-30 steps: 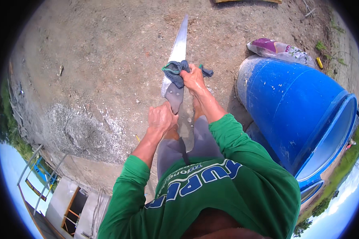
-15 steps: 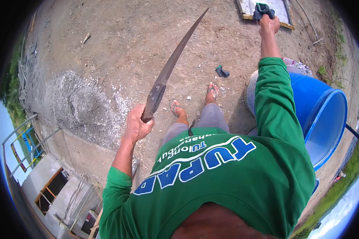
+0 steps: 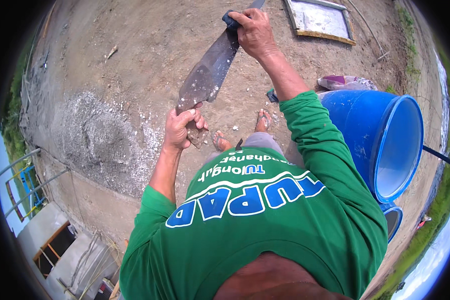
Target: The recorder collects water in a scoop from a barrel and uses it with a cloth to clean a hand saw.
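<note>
A handsaw [image 3: 208,75] points up and to the right in front of me, its broad blade specked with pale spots. Its handle is in the closed fingers of my left hand [image 3: 179,127]. Toward the blade's narrow far end, my right hand [image 3: 256,34] grips a dark cloth [image 3: 230,21] against the metal. Part of the blade is hidden behind that hand and cloth. A second dark cloth piece [image 3: 271,96] lies on the ground, partly covered by my right forearm.
Blue barrels [image 3: 352,132] are on my right, with a patterned sack [image 3: 347,82] behind. A wooden frame with a pale panel [image 3: 321,19] lies at the far right. On the left is a grey gravel heap [image 3: 97,137]; concrete blocks [image 3: 45,227] and metal rails stand lower left.
My right hand has come left with the dark cloth, from near the framed panel onto the saw blade. The handsaw has turned, so its broad face shows now.
</note>
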Available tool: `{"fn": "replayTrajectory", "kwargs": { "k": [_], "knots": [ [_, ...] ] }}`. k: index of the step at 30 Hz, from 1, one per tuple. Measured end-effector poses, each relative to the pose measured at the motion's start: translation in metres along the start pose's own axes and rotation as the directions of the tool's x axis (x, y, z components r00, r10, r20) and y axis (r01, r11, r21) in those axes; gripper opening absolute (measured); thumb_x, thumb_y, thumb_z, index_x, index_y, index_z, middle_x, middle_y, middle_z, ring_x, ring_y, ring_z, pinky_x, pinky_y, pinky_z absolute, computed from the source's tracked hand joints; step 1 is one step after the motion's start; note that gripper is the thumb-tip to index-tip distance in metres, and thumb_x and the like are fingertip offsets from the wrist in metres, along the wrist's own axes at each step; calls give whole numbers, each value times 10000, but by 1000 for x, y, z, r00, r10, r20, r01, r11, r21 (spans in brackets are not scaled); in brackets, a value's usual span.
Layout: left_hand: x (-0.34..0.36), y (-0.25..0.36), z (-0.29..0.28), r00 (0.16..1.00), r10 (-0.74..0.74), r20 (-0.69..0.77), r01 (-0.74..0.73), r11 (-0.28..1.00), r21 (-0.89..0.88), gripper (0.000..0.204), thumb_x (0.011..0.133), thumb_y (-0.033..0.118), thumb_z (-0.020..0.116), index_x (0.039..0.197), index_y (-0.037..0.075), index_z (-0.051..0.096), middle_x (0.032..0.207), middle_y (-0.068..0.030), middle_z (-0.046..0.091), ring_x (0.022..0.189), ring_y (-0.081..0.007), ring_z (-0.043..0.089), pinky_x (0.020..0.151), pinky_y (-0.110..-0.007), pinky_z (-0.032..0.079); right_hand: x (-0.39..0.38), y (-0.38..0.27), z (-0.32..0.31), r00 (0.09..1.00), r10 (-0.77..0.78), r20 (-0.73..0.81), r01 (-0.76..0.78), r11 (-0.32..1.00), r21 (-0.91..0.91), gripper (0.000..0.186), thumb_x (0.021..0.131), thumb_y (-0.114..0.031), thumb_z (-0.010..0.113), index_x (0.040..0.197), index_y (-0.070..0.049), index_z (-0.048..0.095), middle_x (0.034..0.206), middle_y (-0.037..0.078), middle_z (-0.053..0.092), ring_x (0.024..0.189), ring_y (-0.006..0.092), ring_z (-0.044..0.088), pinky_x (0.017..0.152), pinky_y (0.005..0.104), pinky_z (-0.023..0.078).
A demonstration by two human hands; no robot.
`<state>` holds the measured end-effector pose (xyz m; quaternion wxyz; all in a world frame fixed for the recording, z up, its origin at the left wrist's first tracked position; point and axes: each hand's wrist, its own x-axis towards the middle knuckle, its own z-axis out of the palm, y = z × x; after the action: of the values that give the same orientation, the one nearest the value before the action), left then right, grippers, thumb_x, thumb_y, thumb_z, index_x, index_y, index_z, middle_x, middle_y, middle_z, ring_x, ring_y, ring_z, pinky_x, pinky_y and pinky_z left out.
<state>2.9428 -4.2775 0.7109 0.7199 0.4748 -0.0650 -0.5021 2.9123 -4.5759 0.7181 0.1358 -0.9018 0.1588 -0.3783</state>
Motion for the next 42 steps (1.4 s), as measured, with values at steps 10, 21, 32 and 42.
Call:
{"fn": "replayTrajectory", "kwargs": {
  "k": [10,21,32,42],
  "knots": [
    [31,30,-19,973,225,-50,-228,971,-69,413,897,293,597,1063,-76,517,685,-45,520,595,-160,542,602,-372,518,-61,-98,-20,939,13,343,-162,898,410,352,729,20,552,1040,-98,669,855,108,620,814,289,602,759,371,486],
    [75,61,26,903,309,-297,-344,936,-71,724,895,687,217,925,39,539,656,-56,537,537,-163,553,525,-321,507,-18,-144,17,968,-183,172,80,874,479,434,744,20,553,1150,-114,622,962,128,564,903,294,577,787,357,482],
    [72,72,22,968,196,-155,-208,976,-68,699,910,657,238,991,32,540,670,-66,538,535,-162,558,504,-331,507,22,-127,20,988,-54,142,-8,916,401,397,753,19,541,1113,-107,653,938,130,569,871,288,578,763,374,486],
    [65,75,-4,971,223,90,-186,933,-308,662,921,646,235,1156,87,500,685,-23,506,566,-175,520,600,-384,470,5,-114,18,989,-33,144,-23,928,372,399,771,-6,576,1147,-125,638,933,125,564,882,286,585,777,358,484]
  ]
}}
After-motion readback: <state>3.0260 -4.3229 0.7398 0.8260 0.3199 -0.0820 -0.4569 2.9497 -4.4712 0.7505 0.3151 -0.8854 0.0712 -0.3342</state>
